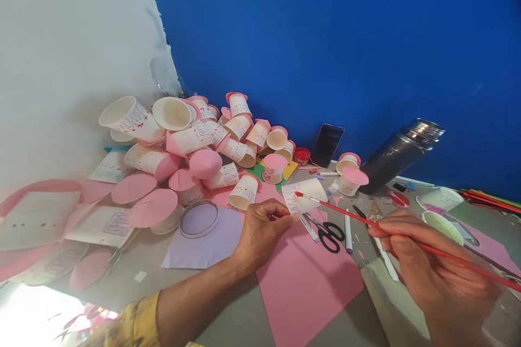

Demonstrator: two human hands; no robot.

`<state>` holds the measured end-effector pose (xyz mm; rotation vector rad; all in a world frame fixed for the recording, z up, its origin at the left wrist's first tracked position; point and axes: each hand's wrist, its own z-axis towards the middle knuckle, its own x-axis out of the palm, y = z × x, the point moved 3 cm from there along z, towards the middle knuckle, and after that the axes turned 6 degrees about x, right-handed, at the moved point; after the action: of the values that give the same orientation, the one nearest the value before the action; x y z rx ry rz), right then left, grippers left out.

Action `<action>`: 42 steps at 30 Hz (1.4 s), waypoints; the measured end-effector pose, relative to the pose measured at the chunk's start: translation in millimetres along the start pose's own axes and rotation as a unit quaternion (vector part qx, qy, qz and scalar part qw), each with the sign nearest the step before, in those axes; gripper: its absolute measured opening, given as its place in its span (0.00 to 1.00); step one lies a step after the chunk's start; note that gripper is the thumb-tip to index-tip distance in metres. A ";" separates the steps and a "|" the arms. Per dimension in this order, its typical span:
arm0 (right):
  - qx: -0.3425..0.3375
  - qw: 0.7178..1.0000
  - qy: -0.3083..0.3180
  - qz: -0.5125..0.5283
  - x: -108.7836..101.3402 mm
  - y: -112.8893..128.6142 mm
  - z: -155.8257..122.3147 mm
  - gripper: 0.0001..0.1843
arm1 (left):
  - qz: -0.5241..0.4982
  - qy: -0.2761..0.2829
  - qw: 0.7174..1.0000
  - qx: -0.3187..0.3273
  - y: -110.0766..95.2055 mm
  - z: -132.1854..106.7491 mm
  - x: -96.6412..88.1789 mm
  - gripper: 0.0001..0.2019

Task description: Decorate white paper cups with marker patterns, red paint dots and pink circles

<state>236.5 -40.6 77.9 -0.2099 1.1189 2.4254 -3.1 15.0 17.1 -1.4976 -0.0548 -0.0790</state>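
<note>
My left hand (264, 230) pinches the rim of a white paper cup (313, 194), which lies tilted on its side above the table. Purple scribbled lines run over the cup's wall. Between the fingers of my right hand (433, 265) is a thin red paintbrush (345, 210), its red-tipped bristles at the cup's wall. Whether the bristles touch it I cannot tell. Just below the cup are black-handled scissors (331, 236) and a white marker (348, 232). A pink paper sheet (309, 287) lies under them.
Several decorated cups with pink paper tops (205, 164) are heaped at the left. A ring (199, 219) rests on a lilac sheet (203, 249). Against the blue wall (325, 38) lean a phone (327, 144) and a dark flask (393, 157). A green-tinted cup (442, 226) stands at the right.
</note>
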 end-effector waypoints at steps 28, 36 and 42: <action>-0.023 0.999 -0.034 -0.002 0.3 8.4 2.1 0.11 | -0.022 0.003 0.999 -0.031 -1.8 1.9 -1.5 0.12; -0.028 0.999 0.018 -0.016 -2.1 2.0 1.7 0.10 | -0.024 0.000 0.999 -0.045 -5.7 0.3 -0.1 0.12; -0.035 0.999 -0.027 -0.016 0.7 10.3 1.7 0.10 | -0.032 0.000 0.998 -0.053 -2.8 0.9 -2.1 0.12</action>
<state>231.2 -44.9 85.8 -0.1813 1.0005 2.4297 -5.4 15.7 19.8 -1.6026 -0.0998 -0.1355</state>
